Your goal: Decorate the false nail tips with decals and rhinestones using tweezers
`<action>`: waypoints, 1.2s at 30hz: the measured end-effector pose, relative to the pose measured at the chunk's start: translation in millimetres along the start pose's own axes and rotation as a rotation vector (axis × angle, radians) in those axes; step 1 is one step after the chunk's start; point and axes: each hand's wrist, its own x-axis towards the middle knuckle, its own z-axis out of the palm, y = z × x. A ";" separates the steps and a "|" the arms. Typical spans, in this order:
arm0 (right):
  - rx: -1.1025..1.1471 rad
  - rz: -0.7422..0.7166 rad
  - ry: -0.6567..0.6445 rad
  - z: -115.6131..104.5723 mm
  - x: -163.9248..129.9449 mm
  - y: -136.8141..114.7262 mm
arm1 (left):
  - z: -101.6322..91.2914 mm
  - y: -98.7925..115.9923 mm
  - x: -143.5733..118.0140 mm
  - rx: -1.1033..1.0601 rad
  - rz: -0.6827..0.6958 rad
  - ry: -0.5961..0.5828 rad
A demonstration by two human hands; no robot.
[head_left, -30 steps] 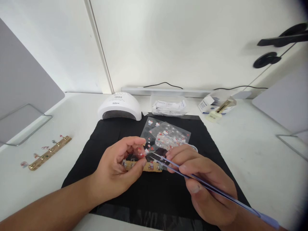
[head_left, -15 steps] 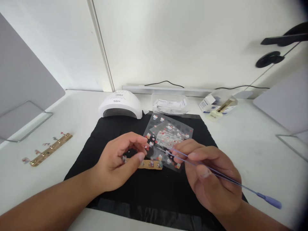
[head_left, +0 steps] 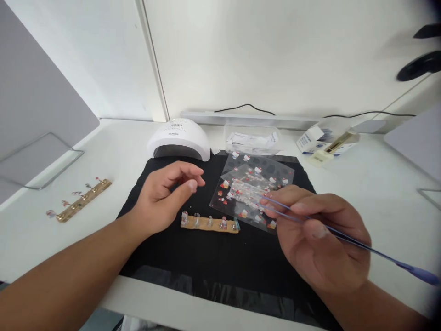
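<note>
Purple and slim, the tweezers [head_left: 382, 255] have two long blades — slightly parted toward the tips — and a thicker rear end. They slant through the right hand [head_left: 327, 234], gripped between thumb and fingers, their tips over clear sticker sheets [head_left: 257, 177] printed with small red-and-white figures. Nearer on the black cloth [head_left: 220, 262] lies a wood-coloured strip [head_left: 203, 224] bearing five small clear pieces. The left hand [head_left: 168, 197] hovers near the strip's left end, loosely open, fingers bent, thumb apart from the index fingertip.
</note>
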 end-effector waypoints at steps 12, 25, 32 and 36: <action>-0.041 -0.087 -0.189 -1.0 -6.5 0.0 | 13.2 7.7 -12.2 -0.158 0.070 -0.215; -0.089 -0.150 -0.346 -8.3 -13.1 -0.8 | 20.0 14.1 -19.9 0.065 0.083 -0.124; -0.140 -0.159 -0.393 -8.8 -8.7 -0.3 | 14.7 16.7 -8.9 0.289 0.182 -0.158; -0.145 -0.163 -0.414 -8.1 -6.2 0.1 | 13.7 17.6 -7.4 0.282 0.261 -0.158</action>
